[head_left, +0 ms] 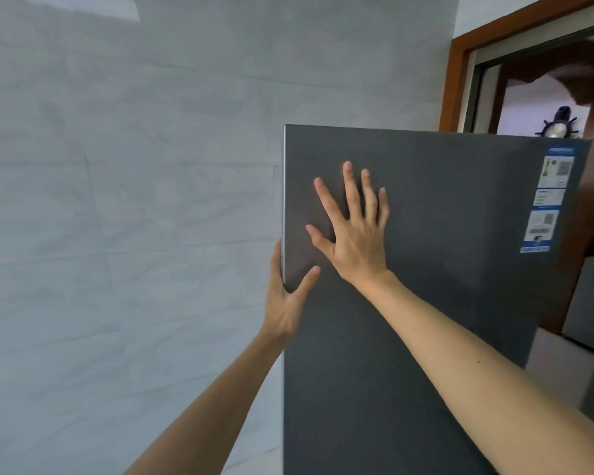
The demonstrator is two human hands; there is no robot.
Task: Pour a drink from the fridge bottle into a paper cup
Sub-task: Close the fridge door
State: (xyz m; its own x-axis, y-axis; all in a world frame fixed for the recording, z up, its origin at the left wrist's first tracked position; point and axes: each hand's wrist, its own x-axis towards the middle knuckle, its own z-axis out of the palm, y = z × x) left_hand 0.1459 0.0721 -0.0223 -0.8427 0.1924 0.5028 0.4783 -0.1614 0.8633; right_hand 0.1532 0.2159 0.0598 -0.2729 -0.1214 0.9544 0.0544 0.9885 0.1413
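Note:
A dark grey fridge door [443, 234] fills the right half of the head view. My left hand [285, 296] grips the door's left edge, thumb on the front face and fingers hidden behind the edge. My right hand [354, 228] lies flat on the door's front with its fingers spread. No bottle or paper cup is in view; the fridge's inside is hidden.
A pale grey tiled wall [134, 200] stands close on the left. Stickers [547, 200] run down the door's right side. Behind the fridge is a brown wooden door frame [456, 70] opening to another room.

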